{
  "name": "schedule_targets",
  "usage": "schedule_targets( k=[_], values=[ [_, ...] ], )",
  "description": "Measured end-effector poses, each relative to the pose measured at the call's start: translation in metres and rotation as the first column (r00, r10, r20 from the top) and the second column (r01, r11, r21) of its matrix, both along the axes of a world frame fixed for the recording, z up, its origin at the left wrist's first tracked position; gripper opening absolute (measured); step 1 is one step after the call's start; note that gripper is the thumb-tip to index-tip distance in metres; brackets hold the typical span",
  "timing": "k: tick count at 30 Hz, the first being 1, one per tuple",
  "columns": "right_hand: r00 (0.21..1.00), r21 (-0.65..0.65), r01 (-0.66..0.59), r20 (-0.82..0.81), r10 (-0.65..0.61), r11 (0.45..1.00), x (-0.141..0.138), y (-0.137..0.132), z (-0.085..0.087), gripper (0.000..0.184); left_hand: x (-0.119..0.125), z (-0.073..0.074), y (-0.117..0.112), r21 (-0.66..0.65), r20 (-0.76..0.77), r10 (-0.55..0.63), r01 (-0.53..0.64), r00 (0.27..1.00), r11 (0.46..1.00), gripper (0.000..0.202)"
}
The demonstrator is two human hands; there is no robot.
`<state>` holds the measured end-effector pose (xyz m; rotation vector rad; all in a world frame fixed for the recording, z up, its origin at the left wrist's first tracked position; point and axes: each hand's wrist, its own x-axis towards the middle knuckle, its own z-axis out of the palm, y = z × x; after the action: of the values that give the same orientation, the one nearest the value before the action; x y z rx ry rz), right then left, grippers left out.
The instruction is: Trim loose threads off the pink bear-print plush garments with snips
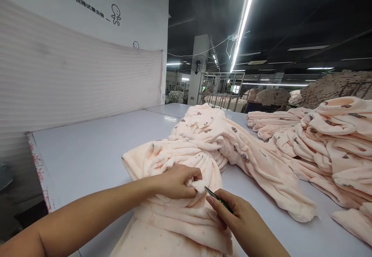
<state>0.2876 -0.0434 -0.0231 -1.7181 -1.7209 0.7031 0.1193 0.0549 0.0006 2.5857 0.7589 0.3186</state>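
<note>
A pale pink fleece garment (174, 218) with small dark printed motifs lies bunched on the table in front of me. My left hand (181, 181) is closed on a pinched fold of its cloth, near the middle of the heap. In my right hand (229, 210) is a pair of thread snips (220, 200) with a green body, its dark pointed blades directed at the pinched fold. The tips are very close to the cloth; whether they touch it I cannot tell. A long sleeve-like part of the fleece stretches to the right.
The pale table (87, 144) extends left and away to a wall hung with a whitish cloth sheet (87, 79). More pink printed fleece (334, 144) is heaped along the right side. Behind stand a metal rack (222, 88), a fan (198, 62) and large fabric piles (334, 90).
</note>
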Motion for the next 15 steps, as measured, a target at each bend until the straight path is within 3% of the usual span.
schedule_targets(
  k=[7,15],
  values=[
    [0.997,0.033,0.046,-0.064,-0.043,0.998,-0.001,0.000,0.001,0.039,-0.004,0.006,0.005,-0.142,0.026,0.021,-0.017,0.999,0.990,0.027],
    [0.953,0.189,0.282,-0.173,-0.250,0.941,-0.038,0.020,-0.015,0.027,-0.002,0.023,0.021,-0.376,0.133,-0.007,0.057,0.991,0.925,0.014]
  ],
)
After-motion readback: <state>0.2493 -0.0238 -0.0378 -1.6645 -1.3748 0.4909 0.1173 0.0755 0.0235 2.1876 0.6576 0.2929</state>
